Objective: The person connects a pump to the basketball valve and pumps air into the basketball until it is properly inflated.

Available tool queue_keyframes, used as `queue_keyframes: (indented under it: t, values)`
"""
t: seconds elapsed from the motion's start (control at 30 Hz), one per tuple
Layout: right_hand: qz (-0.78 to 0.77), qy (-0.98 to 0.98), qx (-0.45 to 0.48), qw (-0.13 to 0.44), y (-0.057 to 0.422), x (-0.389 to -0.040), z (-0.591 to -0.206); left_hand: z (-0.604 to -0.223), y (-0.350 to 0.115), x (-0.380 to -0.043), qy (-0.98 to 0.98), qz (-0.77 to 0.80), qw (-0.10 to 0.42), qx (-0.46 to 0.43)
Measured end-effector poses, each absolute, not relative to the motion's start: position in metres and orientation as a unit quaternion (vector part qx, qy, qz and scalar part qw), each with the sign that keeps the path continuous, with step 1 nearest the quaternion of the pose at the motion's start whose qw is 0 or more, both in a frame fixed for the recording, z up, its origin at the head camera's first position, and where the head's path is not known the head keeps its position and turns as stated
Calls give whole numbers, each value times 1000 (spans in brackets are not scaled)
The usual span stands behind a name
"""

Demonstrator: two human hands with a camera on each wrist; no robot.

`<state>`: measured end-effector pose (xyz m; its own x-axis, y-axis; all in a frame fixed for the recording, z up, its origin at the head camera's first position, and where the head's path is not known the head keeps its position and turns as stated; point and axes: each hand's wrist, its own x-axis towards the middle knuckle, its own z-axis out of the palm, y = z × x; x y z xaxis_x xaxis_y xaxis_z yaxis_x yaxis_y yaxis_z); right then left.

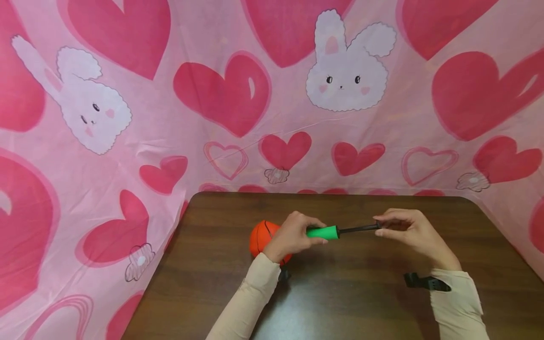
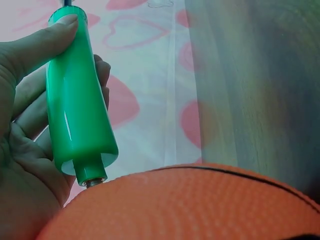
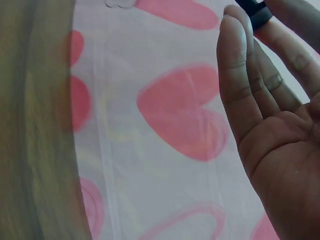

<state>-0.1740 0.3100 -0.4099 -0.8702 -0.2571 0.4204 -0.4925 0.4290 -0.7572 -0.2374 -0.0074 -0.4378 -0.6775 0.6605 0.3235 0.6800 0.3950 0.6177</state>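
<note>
My left hand (image 1: 296, 235) grips the green barrel of a small hand pump (image 1: 324, 233), the thumb lying along it in the left wrist view. The barrel's metal-tipped end (image 2: 93, 183) meets the top edge of an orange ball (image 2: 200, 200) with black lines; whether it goes into the ball cannot be seen. In the head view that ball sits on the table, partly behind my left hand. A thin black rod (image 1: 359, 228) extends out of the barrel to the right. My right hand (image 1: 408, 231) pinches the black end piece (image 3: 257, 16) of that rod between thumb and fingers.
Everything is over a brown wooden table (image 1: 340, 302) with rounded far corners. Behind it and at the sides hangs a pink cloth (image 1: 297, 123) printed with hearts and rabbits. A black strap (image 1: 425, 282) is at my right wrist.
</note>
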Motion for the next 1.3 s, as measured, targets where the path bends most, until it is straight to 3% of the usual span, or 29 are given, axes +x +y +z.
queue_keyframes:
  t: [0.47, 1.3]
  values:
    - [503, -819, 266, 81, 270, -182, -435, -442, -2, -232, -832, -376, 10, -408]
    - [458, -856, 234, 54, 267, -184, -427, -441, -5, -237, -835, -376, 2, -401]
